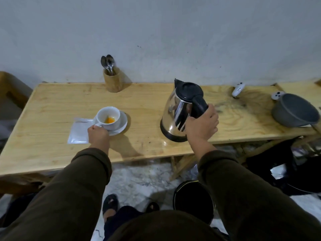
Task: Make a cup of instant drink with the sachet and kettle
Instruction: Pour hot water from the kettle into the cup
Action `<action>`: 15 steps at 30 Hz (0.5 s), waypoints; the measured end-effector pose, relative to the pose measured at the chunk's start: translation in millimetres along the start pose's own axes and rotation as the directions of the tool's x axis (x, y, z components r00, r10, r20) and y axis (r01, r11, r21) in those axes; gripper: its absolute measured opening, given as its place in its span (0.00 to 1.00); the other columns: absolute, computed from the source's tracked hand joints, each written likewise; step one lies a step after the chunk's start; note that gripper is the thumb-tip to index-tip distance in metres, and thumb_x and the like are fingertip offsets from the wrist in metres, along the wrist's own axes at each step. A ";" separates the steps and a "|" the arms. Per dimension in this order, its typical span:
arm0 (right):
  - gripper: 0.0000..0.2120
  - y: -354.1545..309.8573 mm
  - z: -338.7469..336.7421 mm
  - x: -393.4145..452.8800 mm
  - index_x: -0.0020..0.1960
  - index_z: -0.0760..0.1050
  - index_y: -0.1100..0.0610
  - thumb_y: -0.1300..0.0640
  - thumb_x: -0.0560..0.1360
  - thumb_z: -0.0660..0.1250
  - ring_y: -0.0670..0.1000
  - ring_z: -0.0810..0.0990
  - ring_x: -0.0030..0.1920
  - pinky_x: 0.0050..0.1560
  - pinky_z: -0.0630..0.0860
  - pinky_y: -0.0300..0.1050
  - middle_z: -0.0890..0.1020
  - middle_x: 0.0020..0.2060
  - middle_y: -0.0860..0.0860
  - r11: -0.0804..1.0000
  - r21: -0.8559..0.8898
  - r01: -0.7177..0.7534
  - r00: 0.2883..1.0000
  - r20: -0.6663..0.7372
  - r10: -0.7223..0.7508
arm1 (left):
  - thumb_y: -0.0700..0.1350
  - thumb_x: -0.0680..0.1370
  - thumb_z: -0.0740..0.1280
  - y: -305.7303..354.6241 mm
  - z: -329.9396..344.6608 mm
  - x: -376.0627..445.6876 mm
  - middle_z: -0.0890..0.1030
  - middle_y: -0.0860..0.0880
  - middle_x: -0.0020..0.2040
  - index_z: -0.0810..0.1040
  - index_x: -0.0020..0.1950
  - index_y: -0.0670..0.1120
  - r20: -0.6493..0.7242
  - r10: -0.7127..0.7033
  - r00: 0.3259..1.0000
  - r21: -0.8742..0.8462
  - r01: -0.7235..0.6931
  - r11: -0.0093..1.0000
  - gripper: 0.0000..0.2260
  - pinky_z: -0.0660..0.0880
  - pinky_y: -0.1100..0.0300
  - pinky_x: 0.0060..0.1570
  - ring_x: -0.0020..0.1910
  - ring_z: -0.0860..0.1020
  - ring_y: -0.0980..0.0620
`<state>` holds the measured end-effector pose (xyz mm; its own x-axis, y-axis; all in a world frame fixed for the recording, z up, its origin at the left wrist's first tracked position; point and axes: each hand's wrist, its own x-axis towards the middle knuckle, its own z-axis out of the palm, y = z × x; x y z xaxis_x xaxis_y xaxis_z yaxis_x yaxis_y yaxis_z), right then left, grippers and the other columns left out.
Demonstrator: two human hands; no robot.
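Observation:
A white cup [111,114] stands on a white saucer [121,125] on the wooden table [52,112], with orange powder at its bottom. My left hand [98,135] grips the cup's handle. A flat white sachet [78,132] lies just left of the saucer, partly under my hand. To the right, a steel kettle [175,113] with a black lid and base stands on the table, tilted slightly. My right hand [202,124] is closed around its black handle.
A wooden holder with spoons [112,80] stands against the wall behind the cup. A grey pot [295,110] and two white controllers [238,89] lie at the far right. A black bin [193,199] and bags sit on the floor under the table edge.

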<state>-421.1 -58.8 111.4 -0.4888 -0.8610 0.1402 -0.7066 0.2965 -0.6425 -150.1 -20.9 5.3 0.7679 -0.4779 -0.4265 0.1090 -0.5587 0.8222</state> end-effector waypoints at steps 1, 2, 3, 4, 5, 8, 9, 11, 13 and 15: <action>0.25 2.5 -2.3 4.0 0.65 0.64 0.55 0.61 0.70 0.67 0.60 0.72 0.64 0.63 0.69 0.56 0.73 0.62 0.58 0.989 0.103 -0.104 0.994 0.025 0.102 | 0.40 0.80 0.56 -1.1 -0.2 2.9 0.71 0.37 0.70 0.66 0.70 0.36 0.015 0.005 1.000 0.020 -0.005 1.000 0.19 0.67 0.49 0.69 0.68 0.71 0.39; 0.20 3.0 -5.9 8.6 0.60 0.66 0.56 0.61 0.71 0.67 0.61 0.76 0.60 0.60 0.73 0.55 0.76 0.58 0.58 0.958 0.197 -0.207 0.978 0.064 0.199 | 0.41 0.80 0.57 -0.3 -2.4 4.3 0.71 0.37 0.70 0.67 0.70 0.36 0.026 0.002 1.000 0.030 -0.003 1.000 0.19 0.67 0.49 0.69 0.68 0.71 0.39; 0.15 3.0 -8.2 13.6 0.56 0.69 0.58 0.62 0.71 0.66 0.61 0.78 0.56 0.56 0.76 0.53 0.78 0.55 0.59 0.921 0.259 -0.290 0.956 0.112 0.270 | 0.42 0.80 0.57 -0.1 -3.2 5.7 0.71 0.38 0.70 0.67 0.70 0.37 0.030 -0.008 1.000 0.022 0.007 1.000 0.19 0.67 0.48 0.69 0.68 0.71 0.39; 0.11 1.9 -10.7 17.7 0.53 0.71 0.58 0.63 0.71 0.66 0.61 0.79 0.53 0.54 0.78 0.52 0.79 0.52 0.59 0.895 0.290 -0.338 0.940 0.151 0.306 | 0.43 0.80 0.56 0.4 -4.7 5.3 0.71 0.38 0.70 0.67 0.70 0.38 0.028 -0.023 0.999 0.012 0.023 1.000 0.19 0.67 0.48 0.69 0.68 0.71 0.39; 0.08 0.0 -12.2 20.1 0.50 0.72 0.56 0.64 0.71 0.65 0.60 0.80 0.50 0.53 0.79 0.53 0.79 0.48 0.58 0.886 0.302 -0.353 0.934 0.173 0.313 | 0.44 0.80 0.56 1.6 -5.7 3.2 0.72 0.39 0.69 0.67 0.70 0.39 0.029 -0.044 0.999 -0.014 0.044 0.999 0.19 0.68 0.47 0.69 0.68 0.71 0.39; 0.09 -11.5 -12.5 20.1 0.45 0.71 0.53 0.66 0.70 0.62 0.58 0.77 0.44 0.50 0.80 0.51 0.77 0.43 0.53 0.908 0.300 -0.292 0.954 0.166 0.252 | 0.45 0.80 0.57 4.4 -6.7 1.2 0.73 0.39 0.68 0.68 0.70 0.41 0.033 -0.071 0.997 -0.093 0.073 0.993 0.20 0.69 0.48 0.67 0.67 0.72 0.39; 0.09 -15.6 -12.5 20.6 0.46 0.72 0.54 0.66 0.71 0.62 0.57 0.76 0.43 0.48 0.78 0.47 0.77 0.43 0.53 0.919 0.294 -0.262 0.962 0.157 0.224 | 0.44 0.80 0.56 5.5 -6.9 0.1 0.73 0.39 0.69 0.68 0.71 0.40 0.035 -0.079 0.996 -0.089 0.081 0.993 0.19 0.69 0.48 0.67 0.67 0.72 0.39; 0.10 -23.9 -14.0 22.8 0.49 0.74 0.55 0.66 0.71 0.61 0.56 0.75 0.42 0.45 0.74 0.44 0.76 0.42 0.52 0.940 0.275 -0.204 0.975 0.146 0.168 | 0.41 0.81 0.54 5.9 -7.3 1.1 0.72 0.38 0.70 0.68 0.71 0.38 0.044 -0.062 0.997 -0.060 0.065 0.996 0.19 0.68 0.49 0.67 0.69 0.71 0.38; 0.10 -32.1 -15.1 25.2 0.49 0.75 0.57 0.65 0.71 0.61 0.56 0.75 0.42 0.43 0.72 0.44 0.76 0.41 0.52 0.965 0.228 -0.130 0.984 0.153 0.096 | 0.39 0.80 0.54 6.2 -8.6 0.9 0.72 0.36 0.70 0.69 0.70 0.37 0.058 -0.055 0.997 -0.065 0.058 0.996 0.19 0.69 0.50 0.67 0.69 0.71 0.38; 0.11 -41.3 -15.0 27.5 0.49 0.75 0.57 0.65 0.69 0.61 0.56 0.76 0.43 0.43 0.73 0.45 0.77 0.40 0.52 0.985 0.170 -0.036 0.986 0.165 0.008 | 0.39 0.80 0.54 3.6 -9.7 4.2 0.73 0.36 0.69 0.70 0.69 0.37 0.056 -0.041 0.998 -0.071 0.045 0.996 0.18 0.69 0.50 0.66 0.69 0.71 0.38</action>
<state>-413.0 -88.5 153.2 -0.4035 -0.9149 0.0092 -0.5911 0.2530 -0.7659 -140.3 -18.4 10.1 0.7259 -0.4919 -0.4807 0.1879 -0.5305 0.8266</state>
